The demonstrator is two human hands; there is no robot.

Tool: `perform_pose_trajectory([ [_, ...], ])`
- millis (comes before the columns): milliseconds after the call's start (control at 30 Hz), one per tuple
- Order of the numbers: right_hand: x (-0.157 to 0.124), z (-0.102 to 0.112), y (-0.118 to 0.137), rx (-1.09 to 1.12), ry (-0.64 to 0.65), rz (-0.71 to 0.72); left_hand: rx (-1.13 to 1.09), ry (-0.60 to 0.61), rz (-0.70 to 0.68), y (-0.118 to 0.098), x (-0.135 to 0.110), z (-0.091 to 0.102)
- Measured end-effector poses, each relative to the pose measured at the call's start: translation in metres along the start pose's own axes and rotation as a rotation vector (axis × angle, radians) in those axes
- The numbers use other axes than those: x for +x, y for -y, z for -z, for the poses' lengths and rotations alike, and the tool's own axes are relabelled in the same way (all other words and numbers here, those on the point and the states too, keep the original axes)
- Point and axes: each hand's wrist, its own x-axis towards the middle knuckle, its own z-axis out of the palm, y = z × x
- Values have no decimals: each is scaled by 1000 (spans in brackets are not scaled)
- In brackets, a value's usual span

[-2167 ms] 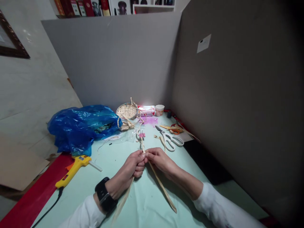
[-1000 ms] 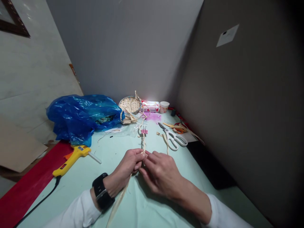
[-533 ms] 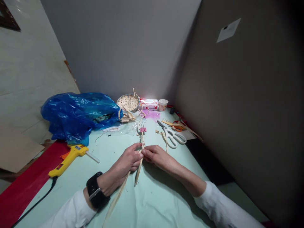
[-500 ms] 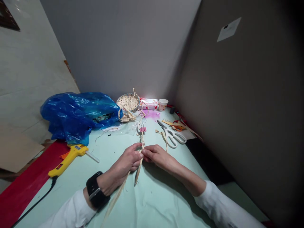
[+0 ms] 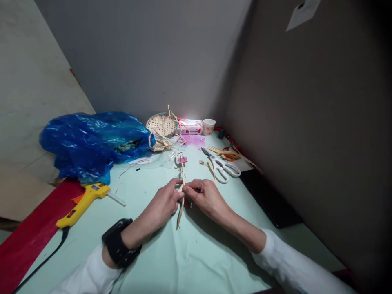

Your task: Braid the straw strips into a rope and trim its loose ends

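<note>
A pale plaited strand [image 5: 183,173] of flat straw-like strips runs toward me from a pink binder clip [image 5: 182,159]. My left hand [image 5: 163,203], with a black watch on its wrist, is closed on the strand's near end from the left. From the other side my right hand [image 5: 208,199] pinches the same spot between thumb and forefinger. One loose strip end [image 5: 180,215] hangs down between the hands. Another strip passes under my left forearm, mostly hidden. The fingertips cover the exact crossing of the strips.
White-handled scissors [image 5: 221,166] and orange-handled scissors [image 5: 229,155] lie to the right. A yellow glue gun [image 5: 83,203] rests at left below a blue plastic bag [image 5: 92,141]. A woven basket [image 5: 162,124], a pink-and-white package [image 5: 191,126] and a paper cup [image 5: 208,127] stand at the back.
The view has tipped slightly downward. My left hand has turned a little, and the long strip below it has swung under my forearm. Both hands keep hold at the strand's near end.
</note>
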Motion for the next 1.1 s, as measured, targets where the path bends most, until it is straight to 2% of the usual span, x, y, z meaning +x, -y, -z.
perform_pose_trajectory([
  [167, 1, -1, -1, 31, -47, 5, 274, -106, -115, -6, -4, 1],
  [300, 1, -1, -3, 41, -69, -11, 373, -170, -127, -8, -8, 4],
  [433, -1, -2, -2, 76, -85, -33, 347, -145, -72, -5, -13, 2],
  [567, -2, -4, -3, 165, -50, -45, 224, -83, 29, 3, -17, -10],
  [667, -2, -5, -5, 242, -15, -51, 217, -76, 42, 6, -20, -19],
  [733, -3, -7, -6, 355, 29, -58, 275, -95, 11, 5, -22, -24],
  [833, -3, -10, -6, 641, 143, -79, 378, -136, -78, 1, -24, -29],
  [900, -3, -10, -6, 778, 170, -110, 431, -147, -146, 0, -26, -31],
  [1033, -6, -4, 0, 730, 54, -168, 583, -128, -232, -7, -35, -27],
  [1100, -8, 0, 3, 673, 15, -145, 667, -178, -260, -12, -36, -19],
])
